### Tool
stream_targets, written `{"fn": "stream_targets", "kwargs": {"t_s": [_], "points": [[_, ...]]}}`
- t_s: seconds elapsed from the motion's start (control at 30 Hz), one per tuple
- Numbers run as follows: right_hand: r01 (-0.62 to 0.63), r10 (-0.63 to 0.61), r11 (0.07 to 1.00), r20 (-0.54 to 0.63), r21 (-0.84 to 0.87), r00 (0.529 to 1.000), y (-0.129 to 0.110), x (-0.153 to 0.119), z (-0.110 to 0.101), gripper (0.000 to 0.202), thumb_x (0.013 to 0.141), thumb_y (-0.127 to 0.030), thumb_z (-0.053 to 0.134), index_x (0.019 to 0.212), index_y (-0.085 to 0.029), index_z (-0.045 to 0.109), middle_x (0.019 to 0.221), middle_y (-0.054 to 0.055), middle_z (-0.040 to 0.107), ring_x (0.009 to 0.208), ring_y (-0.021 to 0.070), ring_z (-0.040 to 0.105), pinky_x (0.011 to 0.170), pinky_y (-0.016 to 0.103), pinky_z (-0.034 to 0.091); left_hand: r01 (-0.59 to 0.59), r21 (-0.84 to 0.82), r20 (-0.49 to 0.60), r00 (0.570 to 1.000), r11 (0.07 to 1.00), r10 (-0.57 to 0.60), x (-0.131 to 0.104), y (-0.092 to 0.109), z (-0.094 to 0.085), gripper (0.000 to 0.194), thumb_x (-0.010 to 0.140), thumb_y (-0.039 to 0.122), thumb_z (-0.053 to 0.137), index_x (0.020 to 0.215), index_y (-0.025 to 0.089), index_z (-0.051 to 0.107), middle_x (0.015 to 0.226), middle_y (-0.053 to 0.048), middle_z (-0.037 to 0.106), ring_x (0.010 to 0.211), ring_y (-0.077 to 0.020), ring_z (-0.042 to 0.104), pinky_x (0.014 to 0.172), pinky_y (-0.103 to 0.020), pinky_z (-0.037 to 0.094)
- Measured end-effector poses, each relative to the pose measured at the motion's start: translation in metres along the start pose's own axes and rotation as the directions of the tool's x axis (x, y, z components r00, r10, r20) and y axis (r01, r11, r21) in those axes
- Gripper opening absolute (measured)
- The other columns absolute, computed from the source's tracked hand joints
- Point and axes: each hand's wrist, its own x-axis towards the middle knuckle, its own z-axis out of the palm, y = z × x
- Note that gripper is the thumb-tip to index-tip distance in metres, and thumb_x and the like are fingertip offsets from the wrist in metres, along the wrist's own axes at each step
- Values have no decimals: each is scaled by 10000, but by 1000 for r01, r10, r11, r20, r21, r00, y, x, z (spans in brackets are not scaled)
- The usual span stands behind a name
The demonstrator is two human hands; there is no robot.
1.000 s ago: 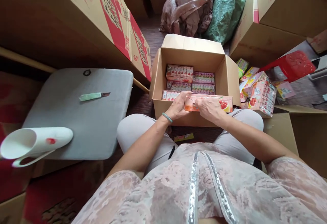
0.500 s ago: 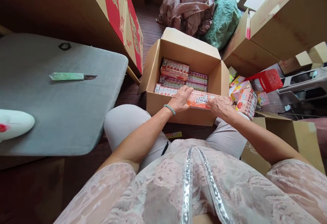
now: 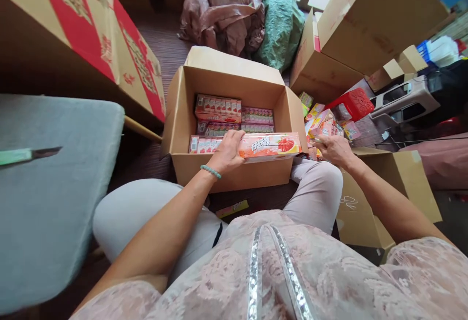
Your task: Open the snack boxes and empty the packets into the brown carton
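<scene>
Pink-orange cardboard box (image 3: 269,145) in left hand (image 3: 228,152) over brown carton's (image 3: 234,178) near edge; printed packs (image 3: 258,115) inside, loose packs (image 3: 327,125) outside; right hand (image 3: 336,150): hold unclear.

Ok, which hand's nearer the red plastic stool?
Right hand, below the red plastic stool in view. Left hand: farther left, holding the berry-printed box.

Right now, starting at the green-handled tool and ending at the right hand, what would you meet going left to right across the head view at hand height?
Green-handled tool → bracelet → left hand → pink pack → right hand.
</scene>
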Motion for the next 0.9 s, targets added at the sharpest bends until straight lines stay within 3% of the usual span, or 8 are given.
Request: {"fn": "stream_targets", "kwargs": {"t_s": [0.07, 0.2, 0.37, 0.5, 0.6, 0.73, 0.8, 0.9], "points": [[31, -19, 996, -127, 90, 992, -8, -4, -4, 443, 1067, -486, 546, 1385, -215, 694, 1216, 139, 792, 1093, 286, 745, 779, 311, 460, 8, 13, 11, 1000, 1000, -8, 4, -2, -1, 729, 624, 239, 721, 1325, 164, 535, 1224, -131, 562, 1176, -362, 564, 1077, -527, 513], [328, -298, 935, -204, 133, 933, -49, 12, 0, 878, 886, -658, 767, 1585, -202, 496, 1522, 153, 626, 1121, 278, 729, 766, 303, 498, -12, 31, 22, 1000, 999, 11, 10, -3, 0, 704, 621, 227, 680, 1310, 184, 543, 1198, -121, 571, 1158, -357, 579, 1060, -514, 536], [431, -415, 893, -138, 126, 899, -81, 52, 9, 820, 862, -453, 819, 1545, -157, 475, 1403, 139, 662, 1014, 251, 723, 723, 300, 487, -66, -15, -31, 997, 998, 66, 10, 0, 2, 772, 727, 269, 712, 1463, 214, 486, 1353, -142, 555, 1283, -367, 570, 1144, -532, 508], [255, -225, 941, -152, 220, 962, -58, 71, 10, 659, 852, -504, 762, 1398, -183, 579, 1306, 128, 689, 987, 253, 725, 703, 299, 483, -111, 33, -154, 981, 993, 115, 13, 0, 1, 856, 882, 354, 718, 1633, 254, 319, 1523, -181, 445, 1446, -383, 471, 1227, -579, 427], [-50, 131, 921, -185, 387, 974, -17, 95, 4, 615, 833, -554, 762, 1305, -176, 652, 1243, 142, 716, 1070, 286, 714, 789, 320, 519, -52, 95, -182, 981, 994, 69, 14, -4, -1, 780, 916, 375, 725, 1604, 249, 378, 1485, -193, 465, 1408, -392, 507, 1209, -594, 441], [-439, 555, 732, -83, 522, 828, 55, 153, 5, 764, 809, -670, 764, 1286, -77, 691, 1227, 262, 727, 1099, 375, 710, 843, 412, 537, 97, 134, -164, 984, 986, -75, 10, -11, -4, 626, 919, 377, 719, 1491, 232, 510, 1447, -179, 504, 1361, -379, 546, 1193, -570, 463], [-535, 660, 629, -24, 564, 751, 86, 185, 17, 866, 804, -698, 766, 1320, -8, 683, 1265, 352, 691, 1176, 454, 680, 886, 476, 521, 175, 146, -158, 976, 974, -152, 8, -16, -5, 564, 909, 381, 716, 1428, 220, 564, 1401, -172, 531, 1323, -375, 564, 1163, -558, 488], [-577, 699, 570, 24, 584, 715, 111, 220, 47, 834, 837, -663, 773, 1358, -18, 686, 1334, 391, 640, 1280, 523, 618, 951, 559, 500, 265, 164, -145, 959, 950, -242, 7, -24, -4, 518, 883, 392, 731, 1354, 211, 614, 1318, -160, 565, 1263, -370, 584, 1104, -540, 526]]}}
